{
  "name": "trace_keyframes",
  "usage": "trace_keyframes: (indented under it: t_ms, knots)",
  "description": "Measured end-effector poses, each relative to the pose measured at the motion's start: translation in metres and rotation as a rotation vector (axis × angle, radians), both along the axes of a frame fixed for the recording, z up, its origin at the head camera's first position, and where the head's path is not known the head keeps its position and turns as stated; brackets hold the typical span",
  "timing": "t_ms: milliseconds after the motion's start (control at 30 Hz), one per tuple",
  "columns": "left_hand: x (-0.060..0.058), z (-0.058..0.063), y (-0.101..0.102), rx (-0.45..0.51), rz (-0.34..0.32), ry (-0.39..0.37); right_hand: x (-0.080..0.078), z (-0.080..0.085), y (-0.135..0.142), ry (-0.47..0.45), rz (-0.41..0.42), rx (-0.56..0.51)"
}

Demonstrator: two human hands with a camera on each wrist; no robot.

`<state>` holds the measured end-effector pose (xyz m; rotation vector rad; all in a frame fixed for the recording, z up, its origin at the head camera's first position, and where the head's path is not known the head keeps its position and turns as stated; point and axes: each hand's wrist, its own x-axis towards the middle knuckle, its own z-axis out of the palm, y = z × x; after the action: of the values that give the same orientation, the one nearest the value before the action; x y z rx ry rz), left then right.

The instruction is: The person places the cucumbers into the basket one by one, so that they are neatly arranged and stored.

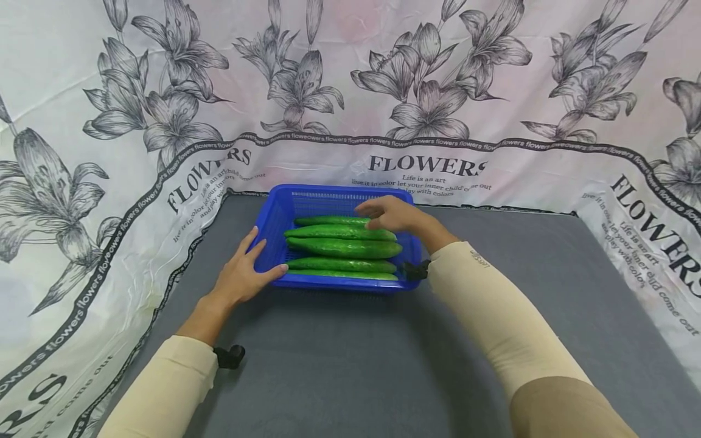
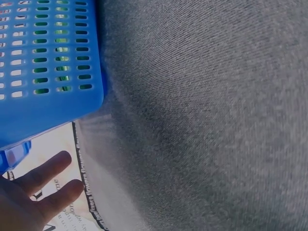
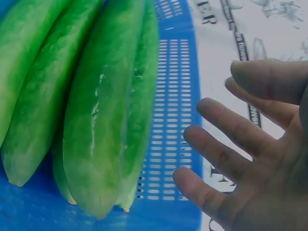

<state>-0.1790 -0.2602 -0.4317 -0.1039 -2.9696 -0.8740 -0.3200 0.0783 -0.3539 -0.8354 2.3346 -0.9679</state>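
Observation:
Several long green cucumbers (image 1: 344,247) lie side by side in a blue plastic basket (image 1: 328,282). They run lengthwise, left to right in the head view. My left hand (image 1: 241,277) is at the basket's near left corner, its thumb by the near rim and its fingers spread along the left side. In the left wrist view two straight fingers (image 2: 50,175) show beside the basket wall. Above the far right part of the basket hovers my right hand (image 1: 395,214), holding nothing. The right wrist view shows its fingers (image 3: 224,156) spread apart, away from the cucumbers.
The basket stands near the back of a grey tabletop (image 1: 339,359). Behind it and at both sides hangs a white cloth (image 1: 306,161) printed with flowers and lettering. A black strap (image 1: 230,356) is on the left wrist, another black strap (image 1: 415,270) on the right.

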Motion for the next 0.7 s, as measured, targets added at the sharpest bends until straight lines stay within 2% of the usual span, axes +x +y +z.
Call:
trace_keyframes:
  t_ms: [267,400,567,700]
  knots:
    - [-0.004,0.005,-0.001,-0.036,-0.016,-0.065,0.020,0.016,0.022,-0.035,-0.078,-0.157]
    - [-0.006,0.007,-0.001,-0.054,-0.036,-0.082,0.032,0.023,0.033,0.021,-0.105,-0.182]
    - [-0.005,0.016,-0.004,-0.100,-0.063,-0.060,0.051,0.035,0.047,0.162,-0.144,-0.179]
    - [-0.007,0.029,-0.007,-0.150,-0.070,0.016,0.069,0.046,0.063,0.377,-0.212,-0.144]
